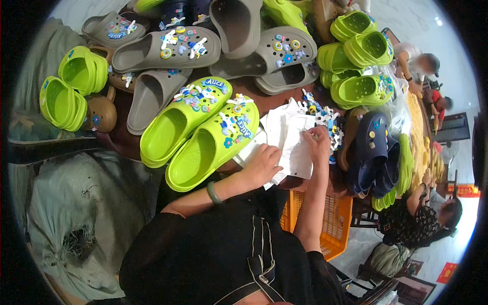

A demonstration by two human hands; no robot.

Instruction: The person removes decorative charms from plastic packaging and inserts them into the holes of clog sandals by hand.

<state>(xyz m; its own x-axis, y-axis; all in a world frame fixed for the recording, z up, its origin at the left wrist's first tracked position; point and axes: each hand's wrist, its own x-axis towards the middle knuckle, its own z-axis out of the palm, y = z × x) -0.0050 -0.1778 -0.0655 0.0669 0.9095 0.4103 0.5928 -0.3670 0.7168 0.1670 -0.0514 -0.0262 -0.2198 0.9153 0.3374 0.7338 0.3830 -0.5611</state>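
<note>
White sheets (pixel 291 136), loosely stacked and creased, lie in front of me on the table. My left hand (pixel 262 165) rests on their near left edge, its fingers slightly bent and apart, holding nothing that I can see. Over the right side of the sheets, my right hand (pixel 318 143) is pinched closed; what its fingertips hold is too small to make out. Just beyond it sits a pile of small blue and white shoe charms (pixel 333 124). To the left of the sheets stand two lime green clogs (pixel 211 140) with colourful charms on their uppers.
Grey clogs (pixel 178 48) fill the far side of the table. More lime clogs (pixel 361 91) and navy clogs (pixel 371 147) stack at the right. An orange crate (pixel 335 229) stands below the table edge, a grey-green sack (pixel 91 203) at my left. Other people sit farther right.
</note>
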